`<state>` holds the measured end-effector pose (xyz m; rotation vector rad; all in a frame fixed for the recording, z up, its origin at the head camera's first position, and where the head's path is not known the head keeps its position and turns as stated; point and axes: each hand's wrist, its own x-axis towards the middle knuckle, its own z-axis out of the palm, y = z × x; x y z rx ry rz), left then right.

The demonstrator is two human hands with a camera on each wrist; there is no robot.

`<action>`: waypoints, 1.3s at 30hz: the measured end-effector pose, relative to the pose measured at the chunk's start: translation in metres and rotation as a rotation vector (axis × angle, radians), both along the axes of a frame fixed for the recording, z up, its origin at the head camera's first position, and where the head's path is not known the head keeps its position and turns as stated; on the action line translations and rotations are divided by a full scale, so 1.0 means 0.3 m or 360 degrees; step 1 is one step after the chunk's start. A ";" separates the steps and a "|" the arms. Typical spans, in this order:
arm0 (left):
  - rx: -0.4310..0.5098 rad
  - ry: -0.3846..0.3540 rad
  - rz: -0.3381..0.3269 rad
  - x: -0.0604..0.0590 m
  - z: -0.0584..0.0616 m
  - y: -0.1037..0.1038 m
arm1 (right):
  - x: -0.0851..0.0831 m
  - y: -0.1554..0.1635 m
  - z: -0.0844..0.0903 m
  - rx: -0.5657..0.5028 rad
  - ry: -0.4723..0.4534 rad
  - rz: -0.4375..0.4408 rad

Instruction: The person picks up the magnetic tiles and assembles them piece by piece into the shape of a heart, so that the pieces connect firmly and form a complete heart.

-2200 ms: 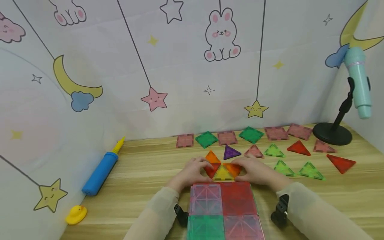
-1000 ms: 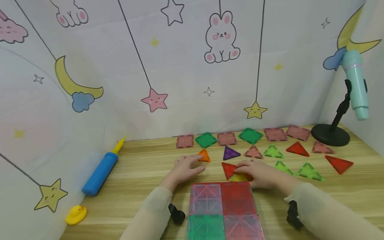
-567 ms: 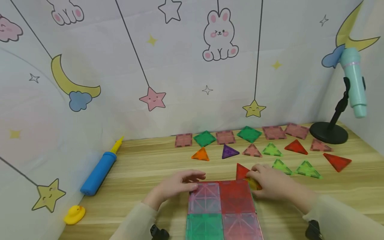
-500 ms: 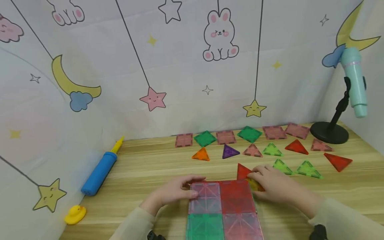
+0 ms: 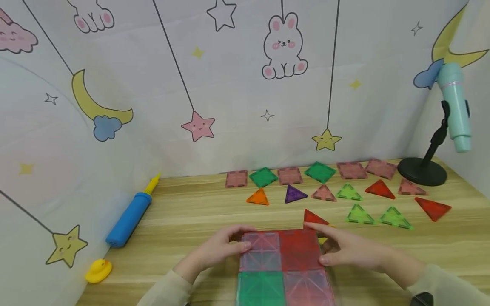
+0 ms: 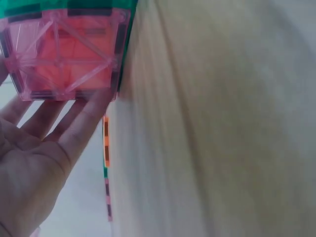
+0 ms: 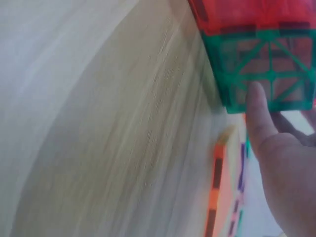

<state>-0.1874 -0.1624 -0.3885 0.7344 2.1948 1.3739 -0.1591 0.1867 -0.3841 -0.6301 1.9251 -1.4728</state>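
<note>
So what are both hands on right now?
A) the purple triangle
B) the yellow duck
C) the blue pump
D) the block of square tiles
D: the left hand and right hand grip opposite sides of the block of square tiles, far from the other toys.

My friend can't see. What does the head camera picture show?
Two hands, left hand and right hand, hold the far corners of a flat block of square tiles on a wooden table. Loose triangle tiles lie beyond it.
</note>
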 end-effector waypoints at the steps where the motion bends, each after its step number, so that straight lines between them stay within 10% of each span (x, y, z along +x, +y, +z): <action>1: 0.0002 0.0011 0.0028 0.002 0.000 -0.006 | -0.001 -0.009 -0.001 0.0017 0.0024 -0.0022; 16: 0.0079 0.0047 0.0531 -0.093 -0.025 -0.197 | -0.132 -0.249 -0.032 0.0102 0.0218 -0.0287; 31: -0.0116 0.0039 0.0554 -0.166 0.055 -0.336 | -0.228 -0.420 -0.040 0.0115 0.0442 -0.0333; 39: -0.0383 0.0307 0.0558 -0.110 0.159 -0.271 | -0.205 -0.179 0.030 0.0601 0.0833 -0.0196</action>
